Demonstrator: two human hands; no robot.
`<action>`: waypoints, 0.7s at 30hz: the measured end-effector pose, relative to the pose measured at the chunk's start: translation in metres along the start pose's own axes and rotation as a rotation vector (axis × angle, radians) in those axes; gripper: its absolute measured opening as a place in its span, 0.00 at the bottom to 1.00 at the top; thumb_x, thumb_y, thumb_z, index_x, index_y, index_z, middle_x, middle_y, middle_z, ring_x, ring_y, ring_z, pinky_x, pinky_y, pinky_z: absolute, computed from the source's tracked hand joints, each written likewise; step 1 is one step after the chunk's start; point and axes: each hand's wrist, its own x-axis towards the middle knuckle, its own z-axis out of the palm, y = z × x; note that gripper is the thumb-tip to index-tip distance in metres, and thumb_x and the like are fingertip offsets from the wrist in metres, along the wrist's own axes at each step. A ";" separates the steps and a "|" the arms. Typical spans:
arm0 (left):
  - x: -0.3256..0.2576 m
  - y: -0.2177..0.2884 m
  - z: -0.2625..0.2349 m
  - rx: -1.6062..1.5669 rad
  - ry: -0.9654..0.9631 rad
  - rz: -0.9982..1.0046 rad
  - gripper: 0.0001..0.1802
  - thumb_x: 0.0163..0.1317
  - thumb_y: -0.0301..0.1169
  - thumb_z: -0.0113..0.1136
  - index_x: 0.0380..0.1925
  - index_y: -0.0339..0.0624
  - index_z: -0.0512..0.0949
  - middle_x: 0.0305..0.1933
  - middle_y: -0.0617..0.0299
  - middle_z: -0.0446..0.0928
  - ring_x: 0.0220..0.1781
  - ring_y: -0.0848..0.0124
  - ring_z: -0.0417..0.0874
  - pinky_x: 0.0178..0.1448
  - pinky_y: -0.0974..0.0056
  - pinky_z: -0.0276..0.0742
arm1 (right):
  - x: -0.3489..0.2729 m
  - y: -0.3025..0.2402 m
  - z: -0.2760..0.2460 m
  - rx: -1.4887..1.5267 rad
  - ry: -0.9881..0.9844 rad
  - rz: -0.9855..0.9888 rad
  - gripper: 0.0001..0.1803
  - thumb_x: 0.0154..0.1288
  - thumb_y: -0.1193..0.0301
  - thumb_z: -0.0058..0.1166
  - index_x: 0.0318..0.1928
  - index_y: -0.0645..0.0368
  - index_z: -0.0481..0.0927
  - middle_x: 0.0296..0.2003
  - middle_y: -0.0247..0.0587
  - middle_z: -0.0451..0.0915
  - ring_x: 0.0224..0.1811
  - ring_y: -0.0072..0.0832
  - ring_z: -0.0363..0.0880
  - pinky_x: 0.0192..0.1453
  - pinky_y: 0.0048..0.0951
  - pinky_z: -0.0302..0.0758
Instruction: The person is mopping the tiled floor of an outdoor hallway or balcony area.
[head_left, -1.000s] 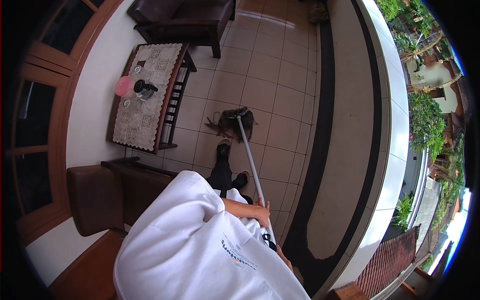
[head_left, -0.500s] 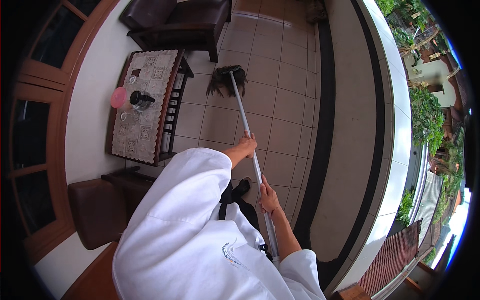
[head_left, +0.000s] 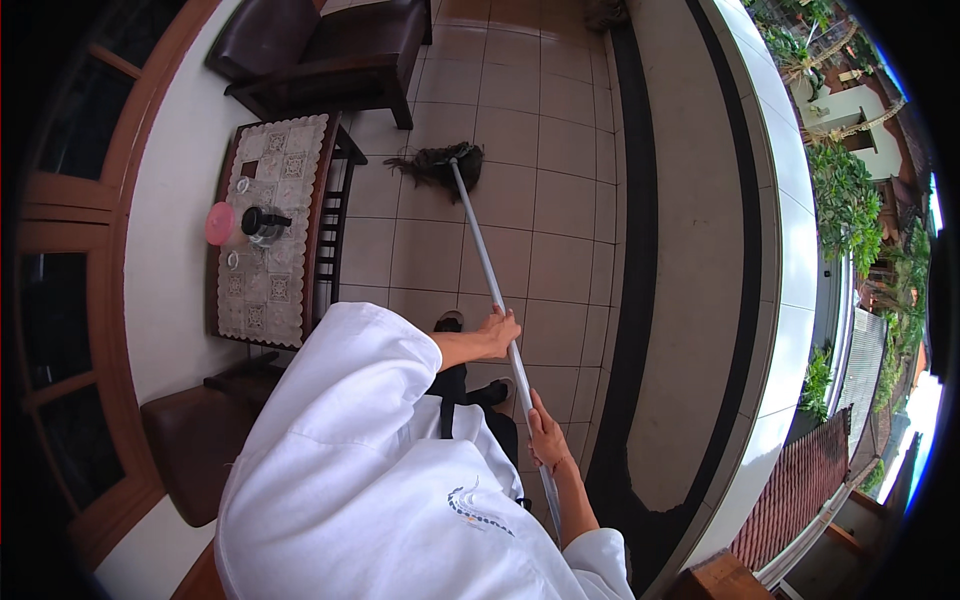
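A mop with a pale grey pole [head_left: 480, 240] slants across the view, its dark, stringy head [head_left: 437, 170] flat on the tiles with strands trailing left. My left hand [head_left: 498, 333] is wrapped round the middle of the pole. Lower down, nearer my body, my right hand [head_left: 547, 438] grips the same pole with its fingers curled about it. The pole's near end passes beside my right forearm and is partly hidden.
Left of the mop stands a table with a lace cloth [head_left: 255, 300], carrying a glass jug [head_left: 262, 228] and a pink lid [head_left: 220, 223]. A dark armchair [head_left: 365, 45] is beyond it, a brown chair [head_left: 195, 440] nearer. A low wall [head_left: 790, 260] runs along the right.
The mop head has shifted right over the tiles, its strands now spread leftward. My left hand has come nearer to me. Both of my shoes now show, and the view has turned slightly.
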 end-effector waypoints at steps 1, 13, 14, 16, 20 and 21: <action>-0.010 0.022 0.008 -0.019 -0.052 0.013 0.35 0.37 0.29 0.63 0.49 0.21 0.67 0.56 0.20 0.56 0.51 0.36 0.71 0.41 0.56 0.80 | -0.014 0.025 -0.002 -0.014 0.010 -0.003 0.24 0.70 0.58 0.31 0.66 0.35 0.54 0.16 0.35 0.65 0.13 0.20 0.65 0.14 0.26 0.66; -0.097 0.242 0.093 -0.443 -0.520 0.410 0.24 0.35 0.29 0.59 0.37 0.27 0.76 0.42 0.36 0.74 0.50 0.46 0.75 0.55 0.54 0.72 | -0.206 0.288 0.009 0.191 0.170 0.001 0.23 0.68 0.62 0.38 0.63 0.45 0.62 0.23 0.39 0.72 0.23 0.21 0.70 0.32 0.24 0.71; -0.099 0.245 0.098 -0.501 -0.402 0.472 0.23 0.35 0.29 0.59 0.36 0.29 0.77 0.39 0.38 0.76 0.48 0.48 0.76 0.54 0.54 0.72 | -0.208 0.307 0.014 0.231 0.229 -0.089 0.23 0.67 0.62 0.39 0.63 0.48 0.63 0.24 0.40 0.74 0.24 0.22 0.70 0.35 0.24 0.71; -0.087 0.241 0.121 -0.462 -0.409 0.437 0.23 0.34 0.28 0.58 0.37 0.31 0.77 0.38 0.39 0.76 0.47 0.49 0.77 0.55 0.54 0.71 | -0.200 0.296 0.010 0.206 0.196 -0.056 0.23 0.67 0.62 0.39 0.62 0.49 0.63 0.25 0.42 0.75 0.26 0.23 0.71 0.37 0.25 0.72; -0.072 0.222 0.117 -0.471 -0.442 0.350 0.31 0.33 0.24 0.56 0.46 0.31 0.72 0.44 0.40 0.74 0.54 0.51 0.72 0.61 0.58 0.64 | -0.175 0.263 -0.009 0.091 0.172 -0.053 0.24 0.67 0.62 0.39 0.62 0.51 0.63 0.27 0.46 0.76 0.32 0.25 0.75 0.43 0.24 0.72; -0.067 0.215 0.106 -0.462 -0.423 0.354 0.37 0.32 0.22 0.55 0.52 0.30 0.69 0.49 0.40 0.72 0.58 0.51 0.68 0.64 0.59 0.59 | -0.163 0.258 -0.014 0.085 0.171 -0.053 0.24 0.67 0.62 0.39 0.62 0.51 0.63 0.27 0.46 0.76 0.32 0.25 0.75 0.43 0.24 0.72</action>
